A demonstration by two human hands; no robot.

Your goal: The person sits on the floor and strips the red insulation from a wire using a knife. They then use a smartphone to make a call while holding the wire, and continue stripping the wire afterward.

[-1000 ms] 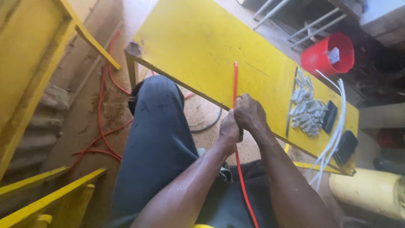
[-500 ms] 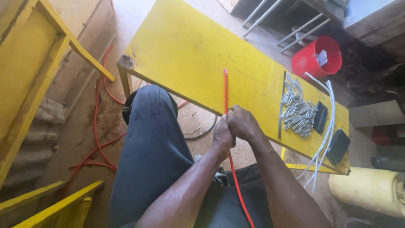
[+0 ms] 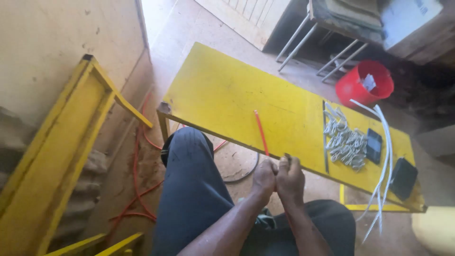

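Both hands meet at the near edge of the yellow bench [image 3: 222, 95], over the gap between the person's knees. The left hand [image 3: 263, 179] is curled shut, fingers pressed together around the red wire [image 3: 260, 132]. The right hand [image 3: 291, 180] sits touching it on the right, fingers likewise closed on the same wire; the fingertips themselves face away from the camera, so the exact pinch cannot be told.

The wire's free end lies on the bench top, ahead of the knuckles and a little to the left. Its long axis runs nearly straight away from the person, tilted slightly leftward at the far tip. Both hands grip it at the bench edge; the left hand is marginally nearer the free length. Below the hands the wire is hidden by the wrists.

To the right of the hands, on the bench: a heap of small white clips [image 3: 345, 140], with a thin dark rod [image 3: 325, 137] lying along its left side. Just beside the clips is a flat black rectangular item [image 3: 374, 145], and a second black rectangular item [image 3: 403, 178] near the bench's right end. White cables [image 3: 385, 156] curve between the two and hang off the near edge.

Beyond the bench stands a red bucket [image 3: 362, 87] holding a scrap of white paper. A grey-white box [image 3: 407, 19] sits on a shelf at upper right; its markings are too small to describe. More red wire [image 3: 137, 180] trails on the floor at left, beside a yellow frame [image 3: 61, 142].
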